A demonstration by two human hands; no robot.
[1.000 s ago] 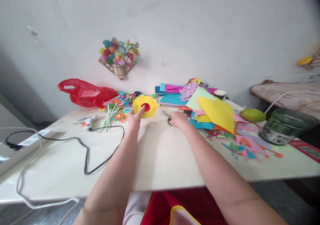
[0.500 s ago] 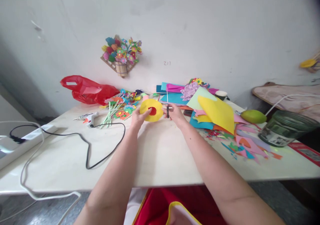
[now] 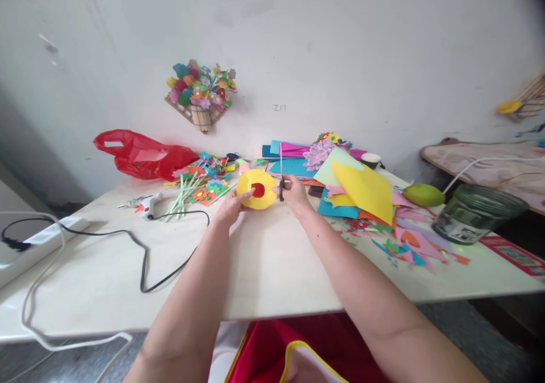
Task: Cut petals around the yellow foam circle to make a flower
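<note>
A: Nearest items, please.

B: Item 1: counter (image 3: pixel 264 264), pale top. A black cord (image 3: pixel 145 258) loops over it at 9 o'clock of the forearms.

A: The hands?

B: Item 2: left hand (image 3: pixel 232 204), fingers pinched on the 7 o'clock edge of a yellow disc (image 3: pixel 251 198), which is lifted just above the middle of the counter. Item 3: right hand (image 3: pixel 293 193), closed around the handles of the scissors (image 3: pixel 281 170). The blades point to 12 o'clock and sit just beside the disc's 3 o'clock edge, and they appear to be together.

A: State of the disc?

B: The red centre (image 3: pixel 258 190) is already in place. I see no cuts in the rim, so any trimming looks not yet begun.

A: Surroundings?

B: Item 4: glue gun (image 3: pixel 147 204), at 9 o'clock of the disc. Item 5: flower pile (image 3: pixel 200 187) with green stems, at 10 o'clock. Item 6: coloured sheets (image 3: pixel 364 189) at 3 o'clock, with scraps (image 3: pixel 409 244) nearer. Item 7: glass jar (image 3: pixel 477 215), further out at 3 o'clock.

A: Farthest?

B: Item 8: red bag (image 3: pixel 140 156), against the wall. Item 9: wall bouquet (image 3: pixel 199 91), at 11 o'clock.
</note>
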